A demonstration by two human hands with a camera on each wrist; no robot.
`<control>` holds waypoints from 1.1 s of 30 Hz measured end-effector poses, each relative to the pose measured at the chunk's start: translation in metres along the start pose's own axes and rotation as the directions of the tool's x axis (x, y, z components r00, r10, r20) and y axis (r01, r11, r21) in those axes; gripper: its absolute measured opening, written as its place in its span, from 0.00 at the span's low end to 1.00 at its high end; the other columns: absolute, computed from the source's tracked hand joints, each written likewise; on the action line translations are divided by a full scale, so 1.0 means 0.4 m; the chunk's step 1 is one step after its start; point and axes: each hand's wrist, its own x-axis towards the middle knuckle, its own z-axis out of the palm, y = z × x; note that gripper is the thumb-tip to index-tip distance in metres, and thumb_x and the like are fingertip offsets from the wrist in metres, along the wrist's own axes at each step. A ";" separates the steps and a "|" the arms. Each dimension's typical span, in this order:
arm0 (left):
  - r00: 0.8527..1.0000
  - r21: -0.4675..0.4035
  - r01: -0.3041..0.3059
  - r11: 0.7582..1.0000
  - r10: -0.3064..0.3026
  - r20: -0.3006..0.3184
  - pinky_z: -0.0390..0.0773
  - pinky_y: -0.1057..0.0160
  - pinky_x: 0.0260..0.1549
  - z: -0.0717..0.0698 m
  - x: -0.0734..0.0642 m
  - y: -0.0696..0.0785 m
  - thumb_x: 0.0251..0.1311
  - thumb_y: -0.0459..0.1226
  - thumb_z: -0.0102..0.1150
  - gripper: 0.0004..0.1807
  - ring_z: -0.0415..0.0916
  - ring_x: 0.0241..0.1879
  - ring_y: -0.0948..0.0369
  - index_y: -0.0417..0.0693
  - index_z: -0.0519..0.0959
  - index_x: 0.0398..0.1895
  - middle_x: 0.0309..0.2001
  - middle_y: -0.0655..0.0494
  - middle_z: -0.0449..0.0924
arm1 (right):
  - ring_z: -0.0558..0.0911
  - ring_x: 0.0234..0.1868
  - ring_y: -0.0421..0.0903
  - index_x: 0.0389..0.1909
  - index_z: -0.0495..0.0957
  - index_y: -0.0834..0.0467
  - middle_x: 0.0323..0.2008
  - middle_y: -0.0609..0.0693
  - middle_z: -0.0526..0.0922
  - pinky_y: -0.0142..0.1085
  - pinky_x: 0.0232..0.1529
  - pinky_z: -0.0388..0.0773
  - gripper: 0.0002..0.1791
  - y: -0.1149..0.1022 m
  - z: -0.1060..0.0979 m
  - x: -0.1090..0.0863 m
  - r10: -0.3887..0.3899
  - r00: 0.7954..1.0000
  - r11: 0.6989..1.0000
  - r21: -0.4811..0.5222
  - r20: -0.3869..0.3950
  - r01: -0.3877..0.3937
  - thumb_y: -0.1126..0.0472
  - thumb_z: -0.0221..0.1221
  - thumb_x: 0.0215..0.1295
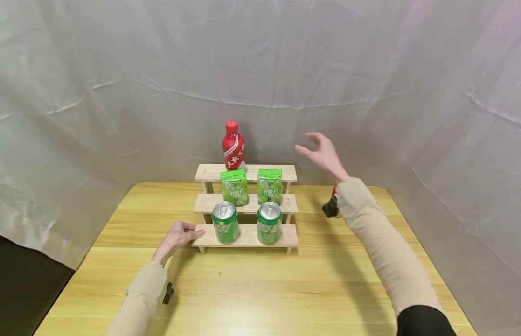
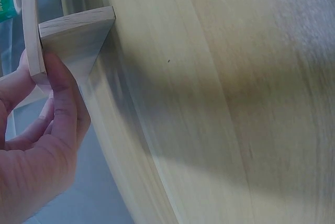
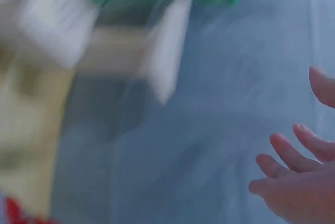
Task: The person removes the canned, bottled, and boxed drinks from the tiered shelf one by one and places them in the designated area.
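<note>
wooden table (image 1: 260, 289), stepped shelf (image 1: 247, 234) running sideways, left hand (image 1: 177, 237) gripping it

Head view: bright; glare at near edge of table (image 1: 252, 298), soft shadow beside right sleeve (image 1: 390, 254). Left wrist: dim, bluish. Right wrist: shelf (image 3: 112, 51) heavily blurred, right hand (image 3: 301, 192) sharper.

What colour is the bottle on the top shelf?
The bottle is red with white markings; the head view shows it best.
</note>
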 end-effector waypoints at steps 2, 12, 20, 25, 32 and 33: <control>1.000 -0.003 -0.005 1.000 0.005 -0.003 0.80 0.47 0.57 0.000 0.000 -0.004 0.66 0.41 0.63 0.34 0.80 0.50 0.45 0.19 0.67 0.62 0.53 0.27 0.78 | 0.64 0.75 0.59 0.72 0.63 0.64 0.73 0.63 0.67 0.52 0.78 0.58 0.37 -0.063 0.034 0.020 -0.031 0.999 0.999 0.021 0.036 0.030 0.52 0.63 0.68; 1.000 0.016 -0.009 1.000 0.009 -0.007 0.79 0.45 0.58 -0.001 -0.001 -0.008 0.66 0.41 0.63 0.34 0.78 0.53 0.42 0.19 0.68 0.62 0.55 0.26 0.77 | 0.66 0.75 0.56 0.71 0.65 0.64 0.71 0.60 0.70 0.47 0.76 0.65 0.35 -0.237 0.188 0.081 -0.065 0.983 0.987 0.156 0.169 0.038 0.53 0.63 0.68; 1.000 0.016 0.005 1.000 -0.005 -0.008 0.81 0.49 0.57 -0.005 -0.004 -0.010 0.65 0.44 0.65 0.36 0.80 0.50 0.46 0.20 0.68 0.62 0.54 0.28 0.78 | 0.67 0.74 0.54 0.72 0.65 0.61 0.71 0.58 0.70 0.48 0.74 0.67 0.33 -0.281 0.272 0.107 -0.058 0.973 0.985 0.174 0.222 0.019 0.51 0.60 0.71; 1.000 0.017 0.001 1.000 0.000 -0.012 0.82 0.49 0.55 -0.005 -0.009 -0.008 0.66 0.41 0.64 0.33 0.80 0.50 0.46 0.19 0.68 0.61 0.53 0.27 0.79 | 0.72 0.70 0.53 0.71 0.66 0.60 0.68 0.58 0.74 0.47 0.72 0.71 0.31 -0.287 0.302 0.118 -0.046 0.973 0.984 0.179 0.225 0.005 0.51 0.59 0.72; 1.000 0.025 -0.002 1.000 0.003 -0.012 0.82 0.49 0.55 -0.008 -0.007 -0.007 0.67 0.40 0.63 0.32 0.81 0.50 0.45 0.19 0.68 0.61 0.52 0.27 0.79 | 0.76 0.65 0.54 0.66 0.70 0.62 0.63 0.60 0.78 0.46 0.69 0.73 0.25 -0.293 0.317 0.115 -0.063 0.983 0.976 0.217 0.175 0.024 0.55 0.58 0.73; 1.000 0.027 -0.002 1.000 0.002 -0.012 0.82 0.49 0.55 -0.008 -0.008 -0.006 0.67 0.40 0.63 0.32 0.81 0.50 0.45 0.19 0.68 0.61 0.53 0.27 0.79 | 0.76 0.65 0.54 0.66 0.71 0.62 0.63 0.60 0.78 0.46 0.69 0.73 0.25 -0.294 0.317 0.113 -0.064 0.984 0.974 0.224 0.163 0.026 0.55 0.58 0.73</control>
